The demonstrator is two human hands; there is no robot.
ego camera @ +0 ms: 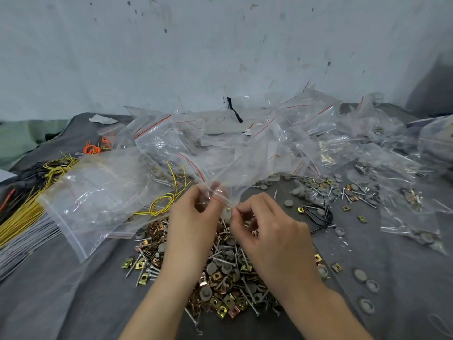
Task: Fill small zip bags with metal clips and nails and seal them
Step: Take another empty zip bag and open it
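Both hands pinch the red-lined zip edge of a small clear zip bag [221, 196] held just above the table. My left hand [193, 224] grips its left side and my right hand [267, 231] its right end. The bag's body stretches up and away, and its contents are hard to make out. Under my hands lies a heap of brass metal clips [221, 304], long nails [221, 260] and grey round caps [210, 268] on the dark grey cloth [61, 303].
A large empty clear bag [98, 192] lies at the left over yellow wires [22, 214]. Many zip bags [245, 133] are piled at the back, some filled at the right [414, 231]. Loose caps [366, 305], clips and a black wire loop [318, 214] lie right. A white wall stands behind.
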